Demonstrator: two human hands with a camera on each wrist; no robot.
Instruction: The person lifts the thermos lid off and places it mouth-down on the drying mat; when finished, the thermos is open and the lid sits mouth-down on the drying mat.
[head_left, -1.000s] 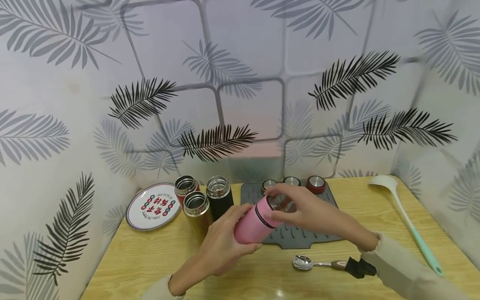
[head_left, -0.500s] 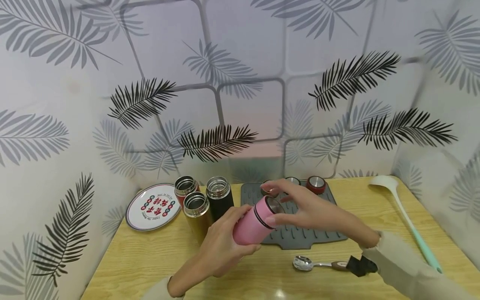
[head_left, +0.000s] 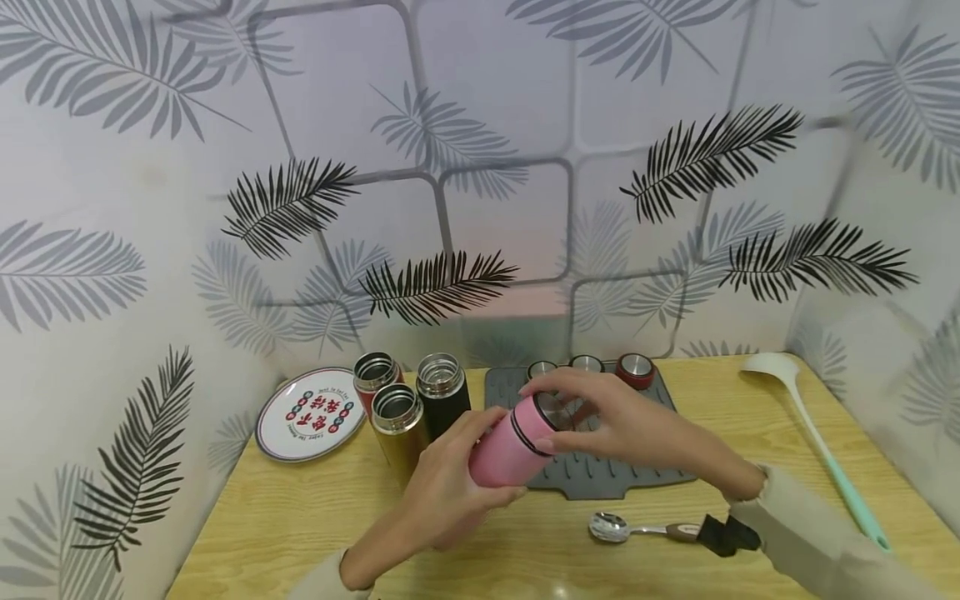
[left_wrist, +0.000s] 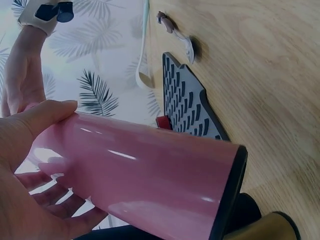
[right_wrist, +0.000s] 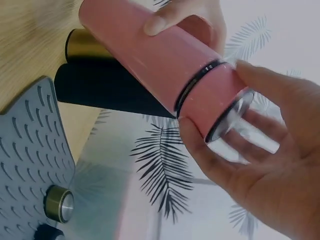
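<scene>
A pink thermos (head_left: 501, 457) is held tilted above the table, its silver-topped lid (head_left: 534, 423) pointing up and right. My left hand (head_left: 444, 485) grips the body from the left, thumb on one side and fingers round the other. At the upper end my right hand (head_left: 618, 417) pinches the lid between thumb and fingers. In the right wrist view the lid (right_wrist: 212, 102) sits against the body with a black ring at the joint. Left of it stand three lidless thermoses: red (head_left: 363, 383), gold (head_left: 405, 442) and black (head_left: 450, 410).
A grey drying mat (head_left: 577, 481) lies behind the hands, bearing three lids, one of them red (head_left: 636, 372). A printed plate (head_left: 279, 421) leans at the back left. A spoon (head_left: 609, 527) lies in front, and a long ladle (head_left: 817, 433) along the right.
Half a second ago the right fingers were lifted off the lid; now they are back on it. The left hand and thermos have hardly moved.
</scene>
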